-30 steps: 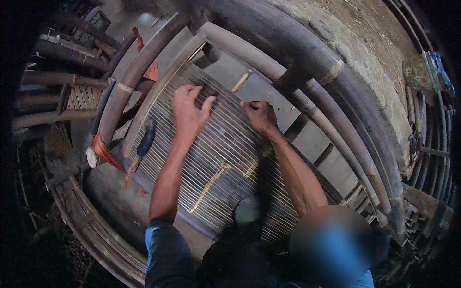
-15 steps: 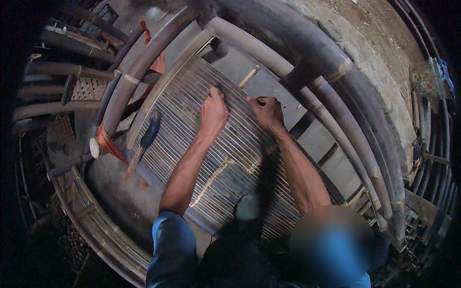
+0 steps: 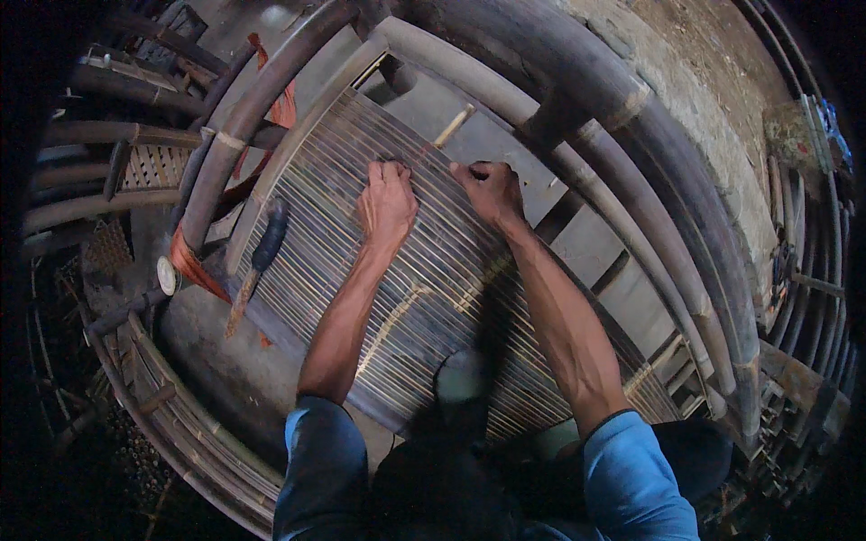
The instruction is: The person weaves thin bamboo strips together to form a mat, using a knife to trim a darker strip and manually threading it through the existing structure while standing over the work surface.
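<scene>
Both of my hands work over a panel of thin, parallel bamboo slats set in a bamboo frame. My left hand rests on the slats, its fingers curled down and closed. Whatever lies under those fingertips is hidden. A short way to its right, my right hand is closed in a pinch of thumb and forefinger near the slats' far right edge. Anything in that pinch is too small to make out. Left of my left arm lies a knife-like tool with a dark, wrapped handle and a brownish blade.
Thick curved bamboo poles run along the right and far sides. Orange cloth is tied round a pole at the left. A pale rod end sticks out beyond the slats. Bundled bamboo stands at the lower left.
The view has shifted slightly, so the panel appears higher and further left. My left hand has turned, showing more of its knuckles. My right hand keeps its pinch.
</scene>
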### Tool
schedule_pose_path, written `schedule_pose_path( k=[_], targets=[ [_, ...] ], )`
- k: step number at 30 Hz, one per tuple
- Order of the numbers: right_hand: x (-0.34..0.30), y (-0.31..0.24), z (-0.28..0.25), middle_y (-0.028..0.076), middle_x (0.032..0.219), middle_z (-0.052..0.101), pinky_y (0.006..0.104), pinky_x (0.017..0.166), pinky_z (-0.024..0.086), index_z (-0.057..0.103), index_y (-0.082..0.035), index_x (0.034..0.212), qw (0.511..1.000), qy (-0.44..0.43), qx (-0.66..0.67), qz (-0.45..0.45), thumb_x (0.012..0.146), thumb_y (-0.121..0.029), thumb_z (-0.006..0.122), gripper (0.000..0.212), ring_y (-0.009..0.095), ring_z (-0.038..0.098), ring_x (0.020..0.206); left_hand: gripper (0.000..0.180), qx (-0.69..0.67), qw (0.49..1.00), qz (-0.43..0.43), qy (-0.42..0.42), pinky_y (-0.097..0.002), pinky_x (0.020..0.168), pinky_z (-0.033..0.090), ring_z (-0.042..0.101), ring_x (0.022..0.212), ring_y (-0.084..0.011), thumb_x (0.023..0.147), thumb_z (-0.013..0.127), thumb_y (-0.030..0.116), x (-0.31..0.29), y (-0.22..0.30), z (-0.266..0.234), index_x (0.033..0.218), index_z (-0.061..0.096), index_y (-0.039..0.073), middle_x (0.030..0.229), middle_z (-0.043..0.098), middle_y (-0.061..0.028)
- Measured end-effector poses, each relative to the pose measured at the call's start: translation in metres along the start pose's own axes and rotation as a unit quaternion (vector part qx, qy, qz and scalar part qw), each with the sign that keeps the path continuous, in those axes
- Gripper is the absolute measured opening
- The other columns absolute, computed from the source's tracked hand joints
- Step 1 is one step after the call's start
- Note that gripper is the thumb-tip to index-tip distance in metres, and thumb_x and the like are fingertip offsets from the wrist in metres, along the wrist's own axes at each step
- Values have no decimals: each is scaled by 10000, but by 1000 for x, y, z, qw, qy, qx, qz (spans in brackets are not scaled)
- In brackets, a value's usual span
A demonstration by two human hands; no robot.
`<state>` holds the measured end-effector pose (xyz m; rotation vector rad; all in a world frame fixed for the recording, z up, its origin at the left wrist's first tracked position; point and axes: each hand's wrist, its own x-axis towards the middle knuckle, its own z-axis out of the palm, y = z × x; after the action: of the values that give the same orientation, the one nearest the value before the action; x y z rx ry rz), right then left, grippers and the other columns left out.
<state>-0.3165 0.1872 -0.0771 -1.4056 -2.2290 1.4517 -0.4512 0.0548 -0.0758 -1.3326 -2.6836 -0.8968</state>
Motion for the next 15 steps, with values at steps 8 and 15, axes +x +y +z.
schedule_pose_path(
  k=[8, 15],
  targets=[
    [10, 28, 17, 217, 892, 731, 380, 764, 514, 740, 39, 920, 997, 65, 7, -30, 854, -527, 697, 571, 292, 716, 822, 342, -95, 978, -81, -167, -464, 665, 485, 650, 732, -338, 989, 576, 272, 11, -19, -28, 807, 639, -11, 800, 670, -189],
    [6, 14, 10, 209, 923, 732, 394, 824, 521, 750, 16, 926, 999, 45, 9, -11, 836, -552, 699, 577, 318, 711, 884, 401, -436, 875, -159, -141, -343, 852, 462, 632, 820, -183, 1027, 528, 283, 43, -22, -40, 745, 632, 17, 857, 707, -115]
  ],
)
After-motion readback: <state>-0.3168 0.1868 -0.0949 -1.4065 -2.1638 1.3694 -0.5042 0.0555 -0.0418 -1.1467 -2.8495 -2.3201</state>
